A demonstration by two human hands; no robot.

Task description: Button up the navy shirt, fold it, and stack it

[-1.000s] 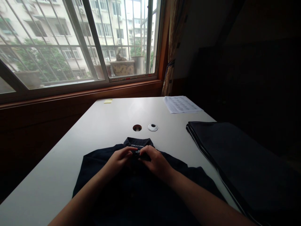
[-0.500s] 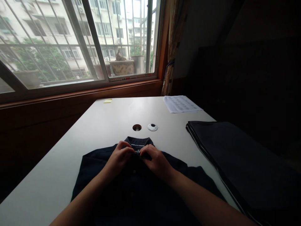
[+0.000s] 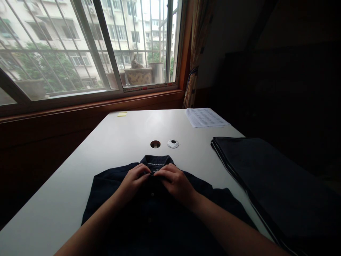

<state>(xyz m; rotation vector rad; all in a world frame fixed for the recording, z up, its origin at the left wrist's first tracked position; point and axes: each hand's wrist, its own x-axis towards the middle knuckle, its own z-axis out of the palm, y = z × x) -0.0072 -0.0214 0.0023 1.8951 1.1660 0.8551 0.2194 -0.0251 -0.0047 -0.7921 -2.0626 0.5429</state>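
Observation:
A dark navy polo shirt (image 3: 151,217) lies front up on the white table (image 3: 87,145), its collar (image 3: 157,160) pointing to the far side. My left hand (image 3: 135,177) pinches the left side of the neck opening, thumb and fingertips pressed together on the cloth. Close beside it, my right hand (image 3: 174,179) pinches the right side of the opening, so the fingertips almost meet at the top of the placket. Below them a small pale button (image 3: 152,194) shows. White print and a light stripe are visible inside the collar. The cloth under my fingers is partly hidden.
Folded dark cloth (image 3: 266,177) with a light edge lies at the right. Behind the shirt are a round hole (image 3: 155,144) in the tabletop and a white ring cap (image 3: 173,143). Printed papers (image 3: 206,117) and a yellow sticky note (image 3: 122,113) lie near the far edge, below the window.
My left fingers have shifted slightly and lie straighter along the collar edge. My right fingertips have moved a little left, towards the middle. The shirt stays in place.

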